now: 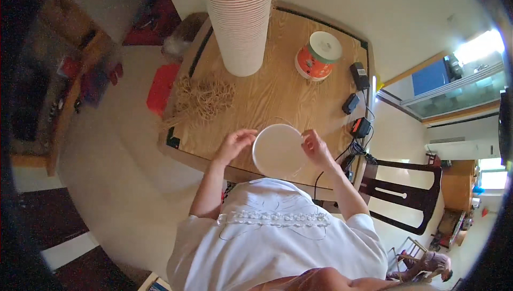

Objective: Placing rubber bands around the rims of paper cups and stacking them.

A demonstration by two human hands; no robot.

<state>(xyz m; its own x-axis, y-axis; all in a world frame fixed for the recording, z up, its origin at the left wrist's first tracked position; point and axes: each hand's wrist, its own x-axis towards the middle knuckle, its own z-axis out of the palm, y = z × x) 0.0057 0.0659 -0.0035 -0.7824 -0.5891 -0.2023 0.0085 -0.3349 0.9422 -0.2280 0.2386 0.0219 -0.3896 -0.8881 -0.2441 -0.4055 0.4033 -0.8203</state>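
A white round paper bucket is held over the near edge of the wooden table, its pale round face toward me. My left hand closes its fingertips on the left of the rim. On the opposite side, my right hand pinches the rim with bent fingers. Beyond them rises a tall nested stack of white paper buckets, with an orange printed one at its top. A short orange printed bucket stands to the right of the stack, its pale round end up. Loose brown twine lies tangled at the table's left.
Black adapters and dark cables line the right side of the wooden table. A dark wooden chair stands to the right. Something red sits by the left edge. Another person is far off at lower right.
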